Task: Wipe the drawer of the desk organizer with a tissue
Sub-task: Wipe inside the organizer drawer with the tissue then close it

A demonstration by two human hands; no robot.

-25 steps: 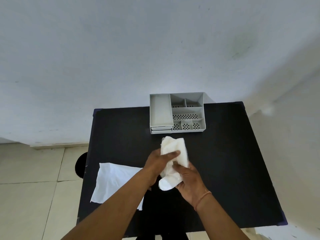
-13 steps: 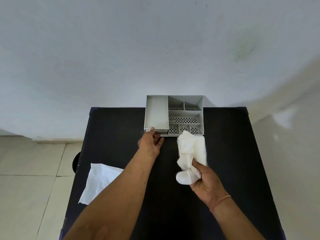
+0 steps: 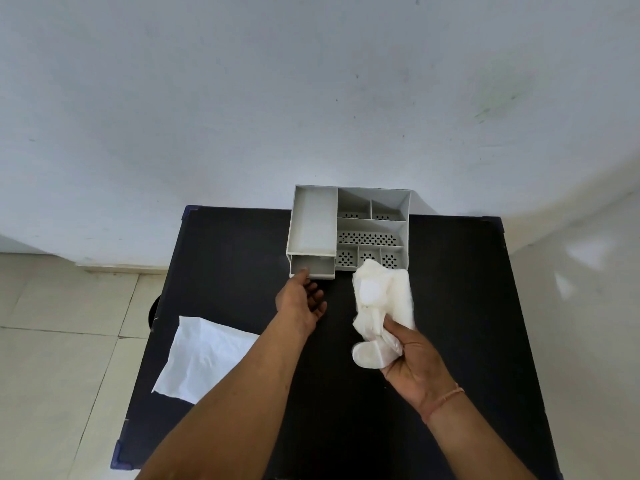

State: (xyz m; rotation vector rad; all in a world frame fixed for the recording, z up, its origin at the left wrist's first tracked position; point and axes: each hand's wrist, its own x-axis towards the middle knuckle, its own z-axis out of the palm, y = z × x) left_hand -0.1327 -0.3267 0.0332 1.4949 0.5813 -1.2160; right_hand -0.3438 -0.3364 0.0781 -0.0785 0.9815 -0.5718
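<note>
A black square table [image 3: 450, 306] stands against a pale wall, bearing a grey plastic desk organizer [image 3: 349, 226] at its far edge. Its small drawer [image 3: 312, 266] is pulled partly out and looks bare inside, as do the perforated compartments. The left hand [image 3: 299, 301] touches the drawer's front lip, fingers loosely curled. The right hand [image 3: 412, 362] pinches a crumpled white tissue [image 3: 381, 303] just before the organizer. A flat white sheet [image 3: 204, 355] lies at the table's left.

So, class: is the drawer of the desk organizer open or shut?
Partly open. The drawer sticks out from the front of the desk organizer, its bare inside visible, with the left hand at its front edge.
</note>
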